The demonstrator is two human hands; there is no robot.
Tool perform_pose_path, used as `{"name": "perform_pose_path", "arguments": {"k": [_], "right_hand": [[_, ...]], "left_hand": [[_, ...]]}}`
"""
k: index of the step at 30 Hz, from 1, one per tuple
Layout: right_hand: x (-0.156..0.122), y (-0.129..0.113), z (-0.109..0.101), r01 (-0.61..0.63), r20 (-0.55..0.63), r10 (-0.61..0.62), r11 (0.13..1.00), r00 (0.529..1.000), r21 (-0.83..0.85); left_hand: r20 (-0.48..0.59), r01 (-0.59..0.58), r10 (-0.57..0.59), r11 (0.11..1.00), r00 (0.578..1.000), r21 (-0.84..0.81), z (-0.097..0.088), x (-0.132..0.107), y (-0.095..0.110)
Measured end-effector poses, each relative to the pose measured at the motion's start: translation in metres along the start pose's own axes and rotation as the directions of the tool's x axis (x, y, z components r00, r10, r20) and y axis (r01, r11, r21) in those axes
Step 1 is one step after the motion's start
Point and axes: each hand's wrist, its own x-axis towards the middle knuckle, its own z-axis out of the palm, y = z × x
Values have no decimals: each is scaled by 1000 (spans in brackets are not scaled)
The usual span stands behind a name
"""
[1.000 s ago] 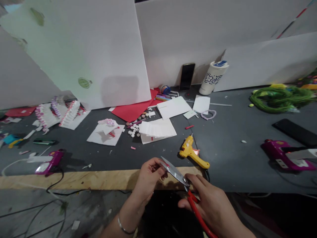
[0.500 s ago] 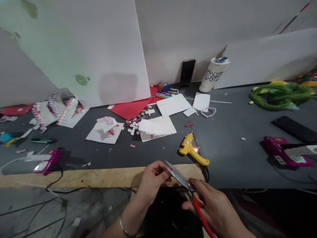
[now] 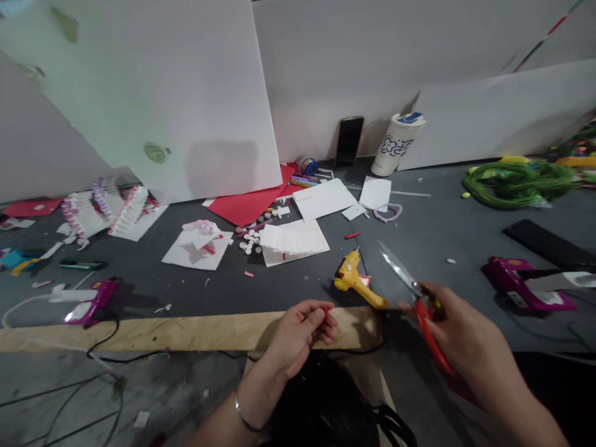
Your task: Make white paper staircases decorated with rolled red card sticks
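My left hand (image 3: 302, 335) is over the wooden front edge of the table, its thumb and fingers pinching a small red piece (image 3: 326, 308). Most of that piece is covered by the fingertips. My right hand (image 3: 459, 329), a little blurred, grips the red-handled scissors (image 3: 433, 335); their blades point up and to the left over the dark table. Between the two hands lies a yellow glue gun (image 3: 354, 279). A thin red stick (image 3: 352, 235) rests just past its nozzle.
White cards (image 3: 298, 239) and a small paper model (image 3: 202, 242) lie at centre left. A phone (image 3: 349, 141) and a tumbler (image 3: 395, 144) stand at the back. Purple power strips (image 3: 521, 285) with cords sit on both sides; green cord (image 3: 516, 183) is coiled at far right.
My right hand has carried the scissors away from my left hand, to the right and slightly up. The left hand has shifted a little right, still pinching the red piece.
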Motion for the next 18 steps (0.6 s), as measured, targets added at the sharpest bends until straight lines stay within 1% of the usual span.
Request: {"name": "perform_pose_path", "arguments": {"k": [1,2,4,7,9,11,13,16,18], "right_hand": [[14,7,-1,-22,-16,21,997,1000,-71],[27,13,0,-36,-8,35,991,999,-126],[47,25,4,-29,38,38,976,999,-216],[64,37,12,47,58,-31,951,998,-306],[70,42,17,107,92,-82,943,992,-315],[74,47,20,134,138,-97,946,986,-295],[76,51,24,133,162,-91,954,983,-270],[77,56,30,99,149,-61,961,987,-257],[77,60,33,96,147,-58,959,987,-267]], "left_hand": [[-6,-2,1,1000,1000,-7,-2,0,1],[-16,-3,3,1000,1000,-6,-4,0,1],[-37,-4,4,1000,999,13,-7,-1,3],[-57,-9,12,999,998,47,-11,-1,5],[-65,-3,7,999,998,51,-13,0,7],[-71,6,-3,999,997,40,-15,1,7],[-74,14,-12,1000,997,19,-16,2,8],[-66,26,-27,1000,997,-11,-18,4,9],[-73,3,-4,1000,997,-16,-20,6,10]]}}
